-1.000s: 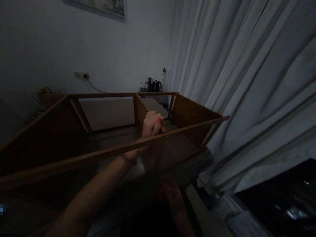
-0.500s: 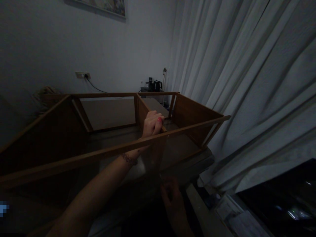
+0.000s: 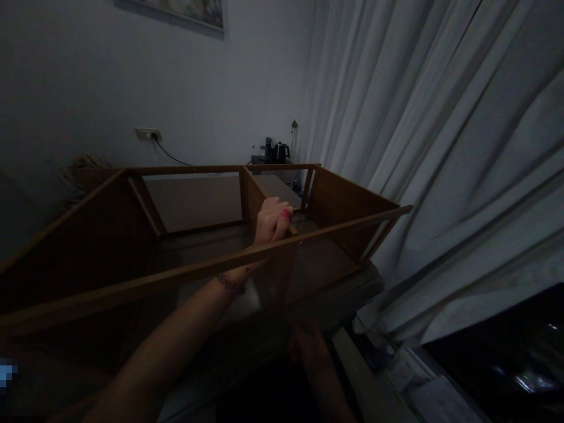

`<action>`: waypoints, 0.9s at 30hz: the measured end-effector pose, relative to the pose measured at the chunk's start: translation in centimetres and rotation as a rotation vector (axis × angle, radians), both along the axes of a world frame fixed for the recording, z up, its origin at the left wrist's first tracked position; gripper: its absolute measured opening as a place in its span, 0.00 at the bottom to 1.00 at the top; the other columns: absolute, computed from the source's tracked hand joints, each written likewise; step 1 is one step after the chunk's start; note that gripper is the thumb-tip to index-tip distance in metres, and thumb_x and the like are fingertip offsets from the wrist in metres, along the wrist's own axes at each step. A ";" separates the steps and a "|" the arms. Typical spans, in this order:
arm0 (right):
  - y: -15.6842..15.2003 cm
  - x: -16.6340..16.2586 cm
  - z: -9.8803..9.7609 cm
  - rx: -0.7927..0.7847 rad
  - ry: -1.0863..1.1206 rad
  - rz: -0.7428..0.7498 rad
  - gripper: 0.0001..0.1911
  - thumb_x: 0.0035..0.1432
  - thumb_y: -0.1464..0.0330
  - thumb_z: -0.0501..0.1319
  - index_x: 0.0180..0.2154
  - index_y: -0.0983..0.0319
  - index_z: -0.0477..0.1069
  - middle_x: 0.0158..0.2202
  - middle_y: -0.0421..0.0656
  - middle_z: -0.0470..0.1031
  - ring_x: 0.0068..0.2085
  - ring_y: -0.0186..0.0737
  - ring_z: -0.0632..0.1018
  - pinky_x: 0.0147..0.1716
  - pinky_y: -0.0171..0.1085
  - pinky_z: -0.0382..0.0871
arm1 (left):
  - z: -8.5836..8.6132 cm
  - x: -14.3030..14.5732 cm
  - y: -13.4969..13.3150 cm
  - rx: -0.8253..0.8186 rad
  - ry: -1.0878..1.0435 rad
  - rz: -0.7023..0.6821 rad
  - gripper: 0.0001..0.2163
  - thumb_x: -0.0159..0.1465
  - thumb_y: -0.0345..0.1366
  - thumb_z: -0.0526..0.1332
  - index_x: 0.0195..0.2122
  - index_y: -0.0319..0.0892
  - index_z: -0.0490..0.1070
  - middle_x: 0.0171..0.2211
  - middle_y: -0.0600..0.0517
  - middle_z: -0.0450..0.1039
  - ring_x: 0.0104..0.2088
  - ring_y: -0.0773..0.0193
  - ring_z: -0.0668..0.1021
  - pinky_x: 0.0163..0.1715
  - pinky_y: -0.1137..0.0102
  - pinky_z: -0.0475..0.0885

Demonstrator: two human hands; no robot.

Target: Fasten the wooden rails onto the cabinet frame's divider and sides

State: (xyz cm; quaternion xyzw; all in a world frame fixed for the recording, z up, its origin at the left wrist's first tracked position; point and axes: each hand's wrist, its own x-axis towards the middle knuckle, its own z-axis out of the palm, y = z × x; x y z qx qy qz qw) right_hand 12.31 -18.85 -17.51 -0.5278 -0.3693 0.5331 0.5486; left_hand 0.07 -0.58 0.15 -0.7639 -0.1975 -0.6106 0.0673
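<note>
Down the right side, a long pale curtain [image 3: 374, 117]. Left of it, across the middle, an open-topped wooden frame [image 3: 220, 263] with an upright divider [image 3: 252, 200] inside. Reaching in under the near rail [image 3: 132, 288], left hand [image 3: 272, 222] curled tightly over the divider's top edge. Low in front, in shadow, right hand [image 3: 308, 343] half-curled; cannot tell whether gripping anything. Around left wrist, a dark band [image 3: 230, 286].

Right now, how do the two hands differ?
The left hand grips the wooden divider; the right hand sits lower in view, below the front rail. The left hand shows clearly; the right hand is dim and blurred. Both are bare.
</note>
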 end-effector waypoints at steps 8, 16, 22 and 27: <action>0.1 0.2 -0.3 0.038 0.011 -0.059 0.19 0.53 0.54 0.65 0.42 0.58 0.67 0.22 0.33 0.66 0.23 0.31 0.68 0.23 0.30 0.60 | 0.3 0.0 -0.1 0.001 -0.003 -0.003 0.21 0.73 0.42 0.38 0.21 0.43 0.50 0.19 0.55 0.54 0.24 0.65 0.61 0.32 0.67 0.59; -0.5 0.8 0.1 0.452 -0.674 -0.086 0.10 0.64 0.62 0.55 0.44 0.56 0.72 0.38 0.44 0.77 0.39 0.41 0.77 0.40 0.39 0.71 | 0.0 0.0 0.1 0.005 -0.012 -0.022 0.20 0.72 0.40 0.40 0.21 0.44 0.51 0.20 0.55 0.54 0.25 0.64 0.61 0.33 0.66 0.58; -0.7 0.8 0.0 0.406 -0.634 -0.091 0.10 0.63 0.60 0.57 0.40 0.57 0.72 0.34 0.44 0.78 0.35 0.41 0.78 0.36 0.38 0.73 | 0.1 0.0 0.0 0.002 0.008 0.002 0.20 0.72 0.41 0.38 0.22 0.44 0.51 0.20 0.55 0.55 0.25 0.64 0.62 0.33 0.65 0.59; -0.8 0.6 1.8 0.136 -0.304 -0.007 0.16 0.58 0.54 0.61 0.33 0.61 0.72 0.26 0.41 0.76 0.29 0.39 0.78 0.31 0.34 0.70 | 0.2 0.0 0.0 0.031 0.011 0.011 0.20 0.72 0.40 0.38 0.22 0.44 0.51 0.20 0.55 0.55 0.25 0.65 0.62 0.33 0.66 0.60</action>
